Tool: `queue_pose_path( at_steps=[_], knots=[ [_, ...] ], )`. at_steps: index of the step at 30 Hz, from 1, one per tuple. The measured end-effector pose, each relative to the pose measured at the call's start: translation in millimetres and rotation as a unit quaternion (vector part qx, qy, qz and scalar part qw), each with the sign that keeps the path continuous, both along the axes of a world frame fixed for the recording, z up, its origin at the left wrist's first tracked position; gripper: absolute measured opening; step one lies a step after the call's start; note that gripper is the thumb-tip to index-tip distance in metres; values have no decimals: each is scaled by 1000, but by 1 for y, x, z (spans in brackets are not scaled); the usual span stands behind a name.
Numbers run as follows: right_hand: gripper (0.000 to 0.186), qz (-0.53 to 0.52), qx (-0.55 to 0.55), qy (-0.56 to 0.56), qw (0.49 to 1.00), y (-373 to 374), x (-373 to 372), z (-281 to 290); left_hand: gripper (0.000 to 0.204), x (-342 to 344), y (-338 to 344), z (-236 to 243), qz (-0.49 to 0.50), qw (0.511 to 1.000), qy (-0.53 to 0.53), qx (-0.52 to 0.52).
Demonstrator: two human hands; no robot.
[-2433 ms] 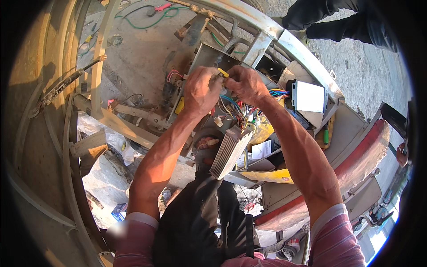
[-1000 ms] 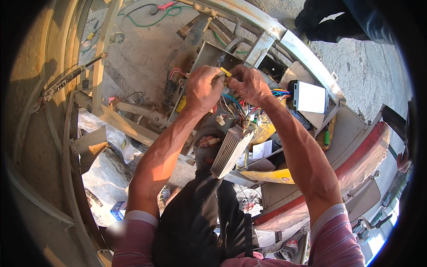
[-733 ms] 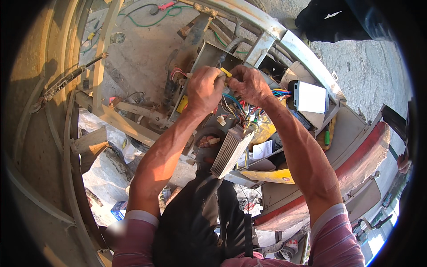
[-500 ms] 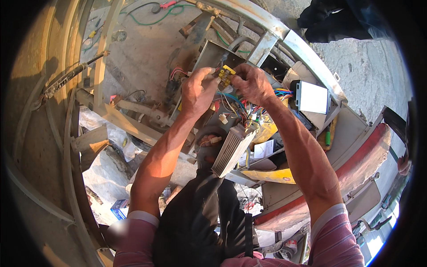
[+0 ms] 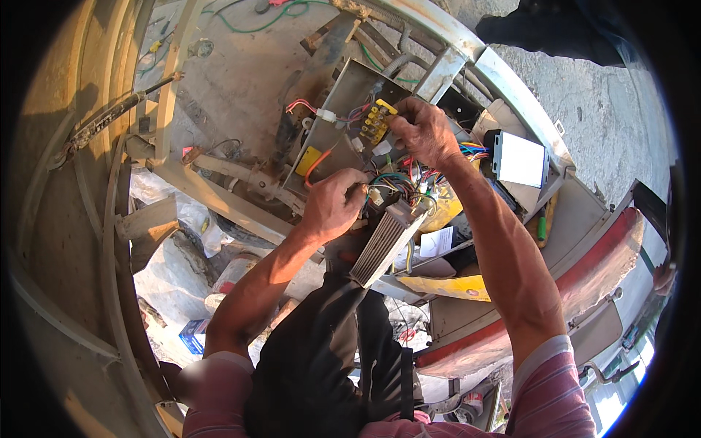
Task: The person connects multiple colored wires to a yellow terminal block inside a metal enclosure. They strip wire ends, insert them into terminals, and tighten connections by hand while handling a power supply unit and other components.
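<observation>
Yellow connector block (image 5: 376,121) pinched at its right end by the fingertips of the right hand (image 5: 426,133), raised just in front of the grey metal panel (image 5: 337,102). Small and light by the look of it, hard plastic, probably brittle at the terminal edges; best gripped by the solid body, not by the thin wires behind it. Bundle of coloured wires (image 5: 398,182) hanging below, soft and easily tangled, likely to pull loose if tugged. Left hand (image 5: 334,205) clenched around part of that bundle, just above the ribbed silver controller box (image 5: 383,243). Controller box tilted, resting against the dark trousers (image 5: 328,350); appears stiff and rather heavy, with fins giving a sure grip along the long sides. To the right, a grey rectangular box (image 5: 520,159) and a green-handled tool (image 5: 542,228) lying on the tray. Further out, rusty frame bars (image 5: 219,193) and white plastic sheeting (image 5: 171,270) on the left, a red curved body panel (image 5: 584,277) on the right, concrete ground (image 5: 606,102) beyond.
</observation>
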State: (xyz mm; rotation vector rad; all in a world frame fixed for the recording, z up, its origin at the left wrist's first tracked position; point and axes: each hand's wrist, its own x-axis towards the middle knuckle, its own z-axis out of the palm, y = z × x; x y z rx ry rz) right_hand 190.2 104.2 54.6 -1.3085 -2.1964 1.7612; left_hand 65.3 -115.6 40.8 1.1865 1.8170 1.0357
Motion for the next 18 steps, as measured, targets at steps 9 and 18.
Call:
queue_pose_path(
  at_steps=[9,18],
  knots=[
    [41,-8,10,6,1000,-1,-1,2,21,-20,23,-4,47,995,84,15],
    [41,-16,1,6,1000,-1,0,-1,27,-32,38,-1,-45,988,142,-29]
  ],
)
